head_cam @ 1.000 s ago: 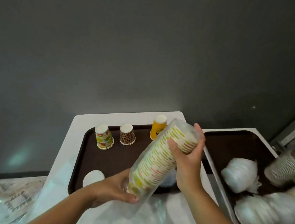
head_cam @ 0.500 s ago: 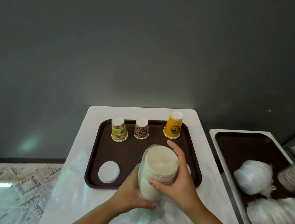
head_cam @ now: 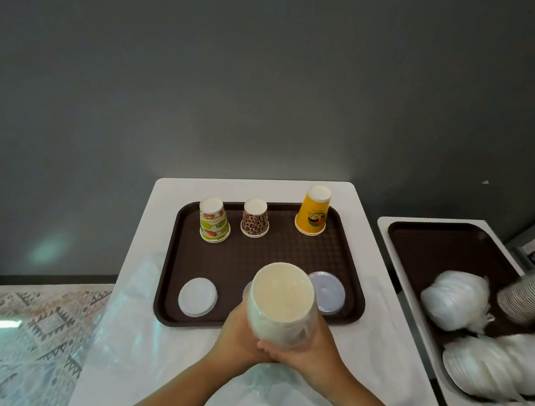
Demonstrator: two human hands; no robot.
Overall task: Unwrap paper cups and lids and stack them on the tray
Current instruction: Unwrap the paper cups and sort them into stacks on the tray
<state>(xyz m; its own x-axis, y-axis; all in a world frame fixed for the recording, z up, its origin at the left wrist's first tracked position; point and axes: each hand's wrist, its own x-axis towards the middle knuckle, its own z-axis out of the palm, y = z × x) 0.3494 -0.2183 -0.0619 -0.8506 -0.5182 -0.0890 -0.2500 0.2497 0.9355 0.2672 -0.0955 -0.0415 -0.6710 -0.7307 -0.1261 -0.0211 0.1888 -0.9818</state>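
Tipped upright since a second ago, the wrapped sleeve of cups (head_cam: 280, 304) now stands on end between my palms, its long axis pointing up at the camera, bases on top. My left hand (head_cam: 238, 336) and right hand (head_cam: 308, 349) both curl round its lower part, just above the tray's (head_cam: 170, 259) near rim. Open brown tray floor lies straight ahead, between the lids (head_cam: 197, 297) and three upturned cups (head_cam: 214, 221); plastic still covers the stack.
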